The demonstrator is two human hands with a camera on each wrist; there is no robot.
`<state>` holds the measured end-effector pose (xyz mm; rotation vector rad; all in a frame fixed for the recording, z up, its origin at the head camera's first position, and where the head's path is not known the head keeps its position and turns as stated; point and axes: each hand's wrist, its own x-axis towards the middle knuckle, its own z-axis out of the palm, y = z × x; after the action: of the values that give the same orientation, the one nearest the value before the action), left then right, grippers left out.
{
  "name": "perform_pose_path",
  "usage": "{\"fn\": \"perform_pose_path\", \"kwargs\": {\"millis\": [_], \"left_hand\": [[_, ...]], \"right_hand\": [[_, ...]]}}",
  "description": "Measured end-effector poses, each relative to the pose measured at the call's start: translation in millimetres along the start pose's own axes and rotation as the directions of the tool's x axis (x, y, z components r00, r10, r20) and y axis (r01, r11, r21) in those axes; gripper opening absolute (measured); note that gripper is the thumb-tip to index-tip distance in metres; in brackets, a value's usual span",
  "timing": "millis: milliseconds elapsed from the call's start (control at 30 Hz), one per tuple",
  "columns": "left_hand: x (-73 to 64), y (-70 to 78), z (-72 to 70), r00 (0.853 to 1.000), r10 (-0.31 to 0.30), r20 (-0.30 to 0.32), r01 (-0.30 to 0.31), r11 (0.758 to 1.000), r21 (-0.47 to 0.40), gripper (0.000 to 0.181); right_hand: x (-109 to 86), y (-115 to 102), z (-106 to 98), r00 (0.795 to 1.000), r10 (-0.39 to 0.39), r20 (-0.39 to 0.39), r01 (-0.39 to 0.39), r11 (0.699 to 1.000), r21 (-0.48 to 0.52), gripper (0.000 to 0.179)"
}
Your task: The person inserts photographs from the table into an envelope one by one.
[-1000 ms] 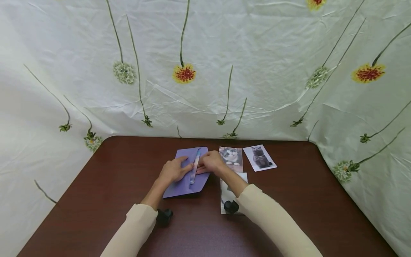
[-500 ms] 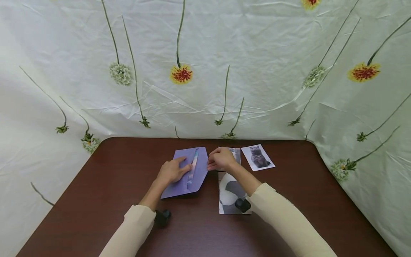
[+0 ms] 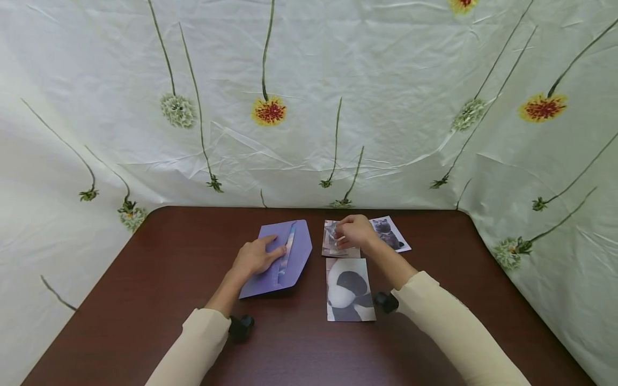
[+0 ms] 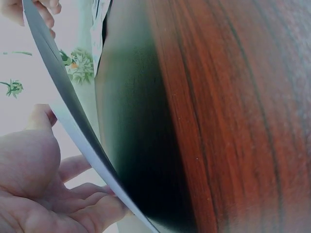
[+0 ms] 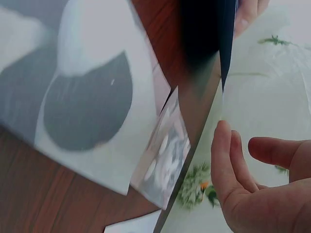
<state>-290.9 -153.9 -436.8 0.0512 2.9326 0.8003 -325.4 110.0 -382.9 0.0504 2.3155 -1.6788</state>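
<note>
A purple envelope (image 3: 300,252) lies slightly tilted at the table's centre-left, its flap spread toward the right. A pale blue, shiny strip (image 3: 284,267) shows along its slit. My left hand (image 3: 253,258) rests on the envelope's left part with fingers spread, the thumb by the slit; in the left wrist view its fingertips touch the envelope's face. My right hand (image 3: 357,231) hovers over a cat photo (image 3: 333,251) and partly hides it. In the right wrist view this hand (image 5: 257,184) has loosely bent fingers and nothing between them.
A larger black-and-white panda-like picture (image 3: 350,295) lies in front of the cat photo. To the right is a grey cat photo (image 3: 396,238), partly behind my right hand. A flower-printed white cloth (image 3: 309,134) hangs beyond the brown table (image 3: 169,289).
My right hand has come off the envelope and moved right, over the cat photo. My left hand stays on the envelope. The panda-like picture is now uncovered.
</note>
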Motion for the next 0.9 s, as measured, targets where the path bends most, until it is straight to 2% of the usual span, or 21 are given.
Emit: {"fn": "perform_pose_path", "kwargs": {"millis": [367,633,900], "left_hand": [[0.8,-1.7,0.1,1.0,-0.002,0.008,0.002,1.0,0.005,0.063],[0.4,-2.2,0.0,1.0,0.0,0.009,0.0,1.0,0.007,0.063],[0.2,-1.1,-0.3,1.0,0.001,0.004,-0.001,1.0,0.009,0.063]], "right_hand": [[-1.4,8,-40,0.999,0.019,-0.036,-0.021,0.998,-0.066,0.036],[2.8,22,-72,0.995,0.051,-0.091,-0.057,0.996,-0.065,0.043],[-1.3,33,-100,0.99,0.05,-0.129,-0.057,0.997,-0.046,0.045]]}}
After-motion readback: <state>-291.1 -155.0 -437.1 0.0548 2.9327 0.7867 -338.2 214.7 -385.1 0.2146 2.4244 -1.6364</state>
